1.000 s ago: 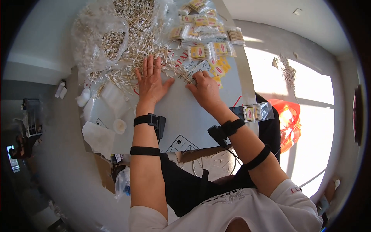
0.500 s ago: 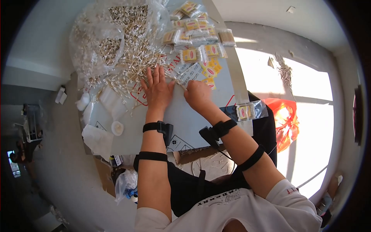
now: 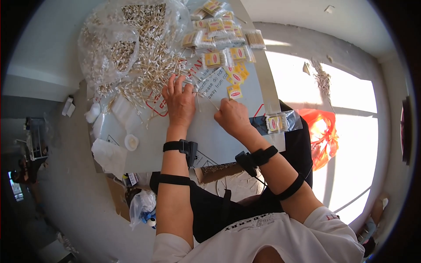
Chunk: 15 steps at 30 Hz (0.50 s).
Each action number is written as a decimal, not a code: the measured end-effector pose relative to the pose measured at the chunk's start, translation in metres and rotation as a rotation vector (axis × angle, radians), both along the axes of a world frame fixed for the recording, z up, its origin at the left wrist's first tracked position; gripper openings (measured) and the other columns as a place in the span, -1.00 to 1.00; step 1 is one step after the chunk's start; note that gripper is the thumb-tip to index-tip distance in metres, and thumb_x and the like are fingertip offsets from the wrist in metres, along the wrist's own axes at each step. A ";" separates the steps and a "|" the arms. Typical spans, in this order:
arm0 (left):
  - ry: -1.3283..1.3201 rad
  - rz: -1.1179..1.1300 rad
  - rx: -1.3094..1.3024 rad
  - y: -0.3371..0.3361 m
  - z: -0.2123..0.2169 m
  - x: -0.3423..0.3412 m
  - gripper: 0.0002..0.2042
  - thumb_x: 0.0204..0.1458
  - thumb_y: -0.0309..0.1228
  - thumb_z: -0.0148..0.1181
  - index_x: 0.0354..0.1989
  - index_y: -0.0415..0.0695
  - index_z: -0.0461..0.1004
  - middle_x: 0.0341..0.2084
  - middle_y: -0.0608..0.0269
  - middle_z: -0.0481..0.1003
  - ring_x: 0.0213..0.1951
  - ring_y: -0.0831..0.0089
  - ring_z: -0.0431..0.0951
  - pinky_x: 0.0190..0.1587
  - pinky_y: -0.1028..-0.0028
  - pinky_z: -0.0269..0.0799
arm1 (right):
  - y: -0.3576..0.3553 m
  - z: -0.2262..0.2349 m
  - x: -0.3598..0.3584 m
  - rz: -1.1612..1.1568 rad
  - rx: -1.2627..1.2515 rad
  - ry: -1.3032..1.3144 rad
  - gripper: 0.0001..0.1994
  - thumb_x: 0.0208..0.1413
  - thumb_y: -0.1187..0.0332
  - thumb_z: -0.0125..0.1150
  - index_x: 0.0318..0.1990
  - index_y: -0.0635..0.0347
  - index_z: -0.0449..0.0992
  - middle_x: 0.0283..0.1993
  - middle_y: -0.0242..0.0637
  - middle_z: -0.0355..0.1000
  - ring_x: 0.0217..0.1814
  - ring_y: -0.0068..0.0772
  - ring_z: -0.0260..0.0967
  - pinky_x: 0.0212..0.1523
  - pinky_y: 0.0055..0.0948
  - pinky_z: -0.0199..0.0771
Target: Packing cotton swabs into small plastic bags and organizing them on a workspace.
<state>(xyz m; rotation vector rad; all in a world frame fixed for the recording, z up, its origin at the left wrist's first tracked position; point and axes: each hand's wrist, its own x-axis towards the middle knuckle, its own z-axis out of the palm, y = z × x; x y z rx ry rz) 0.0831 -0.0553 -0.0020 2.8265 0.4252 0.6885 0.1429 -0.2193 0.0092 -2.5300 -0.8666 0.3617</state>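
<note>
our right hand [image 3: 231,115] slid back, looks pinched on single swab [image 3: 213,104], drawing it off pile [image 3: 160,65]; left hand [image 3: 180,105] loosely open.

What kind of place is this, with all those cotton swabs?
Perhaps a small workroom, though it could be in a home: loose cotton swabs lie heaped on the table, with filled swab packets and small yellow cards nearby.
</note>
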 end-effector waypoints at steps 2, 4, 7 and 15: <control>-0.006 -0.013 0.008 0.000 -0.002 0.001 -0.81 -0.18 -0.48 0.31 -0.37 -0.12 0.46 0.05 0.20 0.36 0.25 0.12 0.14 0.24 0.03 -0.03 | -0.018 0.000 -0.009 0.081 0.068 -0.032 -0.87 -0.15 0.42 0.13 -0.46 0.32 0.45 -0.47 -0.02 0.48 -0.38 0.04 0.48 -0.33 -0.14 0.50; -0.011 -0.017 0.022 0.003 -0.002 -0.003 -0.82 -0.18 -0.48 0.32 -0.37 -0.12 0.46 0.01 0.21 0.38 0.23 0.13 0.17 0.23 0.05 -0.01 | -0.039 0.011 -0.026 0.163 0.084 0.071 -0.88 -0.15 0.43 0.14 -0.44 0.30 0.44 -0.46 -0.02 0.47 -0.38 0.05 0.47 -0.33 -0.13 0.49; -0.007 -0.033 0.056 0.004 -0.001 -0.006 -0.83 -0.17 -0.47 0.32 -0.39 -0.12 0.46 -0.07 0.21 0.40 0.15 0.15 0.23 0.20 0.08 0.05 | -0.076 0.020 -0.040 0.417 0.041 0.271 -0.87 -0.14 0.44 0.17 -0.40 0.26 0.43 -0.44 -0.05 0.47 -0.37 0.07 0.46 -0.33 -0.12 0.47; -0.005 0.133 -0.034 -0.034 0.006 -0.014 -0.81 -0.15 -0.47 0.29 -0.34 -0.13 0.44 -0.25 0.22 0.38 -0.08 0.19 0.31 -0.02 0.18 0.21 | -0.001 0.011 0.041 0.103 0.522 -0.145 -0.76 -0.09 0.58 0.22 -0.21 0.28 0.41 -0.23 -0.07 0.38 -0.25 0.02 0.43 -0.24 -0.21 0.47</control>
